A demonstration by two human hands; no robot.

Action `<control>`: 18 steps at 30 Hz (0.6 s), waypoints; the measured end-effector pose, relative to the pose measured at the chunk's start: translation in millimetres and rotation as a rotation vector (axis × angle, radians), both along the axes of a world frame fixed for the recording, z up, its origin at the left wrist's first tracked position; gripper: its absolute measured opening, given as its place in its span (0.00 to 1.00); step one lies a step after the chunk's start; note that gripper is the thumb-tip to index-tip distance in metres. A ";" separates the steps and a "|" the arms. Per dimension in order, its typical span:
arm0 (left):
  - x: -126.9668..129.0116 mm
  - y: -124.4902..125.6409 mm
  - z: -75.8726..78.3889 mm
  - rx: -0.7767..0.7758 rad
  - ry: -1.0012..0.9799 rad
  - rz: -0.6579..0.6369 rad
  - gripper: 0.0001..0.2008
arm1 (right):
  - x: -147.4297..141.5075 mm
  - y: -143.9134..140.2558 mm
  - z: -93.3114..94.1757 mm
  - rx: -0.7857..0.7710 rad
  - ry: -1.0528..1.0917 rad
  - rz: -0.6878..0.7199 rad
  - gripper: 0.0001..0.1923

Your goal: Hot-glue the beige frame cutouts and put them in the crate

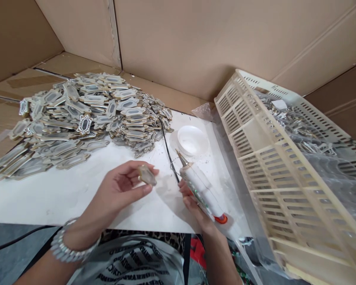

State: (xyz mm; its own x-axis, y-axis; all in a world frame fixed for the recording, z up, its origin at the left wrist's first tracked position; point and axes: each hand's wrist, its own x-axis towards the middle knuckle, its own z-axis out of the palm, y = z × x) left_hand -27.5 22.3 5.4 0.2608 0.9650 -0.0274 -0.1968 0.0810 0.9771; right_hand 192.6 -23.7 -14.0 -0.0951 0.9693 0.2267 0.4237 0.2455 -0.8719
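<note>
Between thumb and fingers, my left hand pinches a small frame-shaped metal plate above the white tabletop. My right hand is wrapped around a glue gun, whose body is white with an orange-red ring at its back end. The metal nozzle of the gun points up and to the left, near a white bowl. The plate and the nozzle are apart. A large pile of similar plates covers the table's far left, some showing a decorative black-and-white face.
At the right stands a tilted cream plastic crate holding metal pieces and clear plastic trays. A black cable runs from the pile toward the glue gun. Cardboard walls enclose the back and sides.
</note>
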 end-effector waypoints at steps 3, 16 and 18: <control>-11.2 1.2 6.6 0.240 0.160 0.215 0.14 | -4.4 1.3 4.3 0.072 0.082 0.047 0.05; -9.3 -12.6 17.4 0.444 0.304 0.375 0.11 | -8.6 -3.0 11.0 0.012 0.062 0.181 0.10; -9.4 -12.8 16.3 0.431 0.297 0.365 0.11 | -9.1 -2.8 10.5 0.015 0.061 0.189 0.11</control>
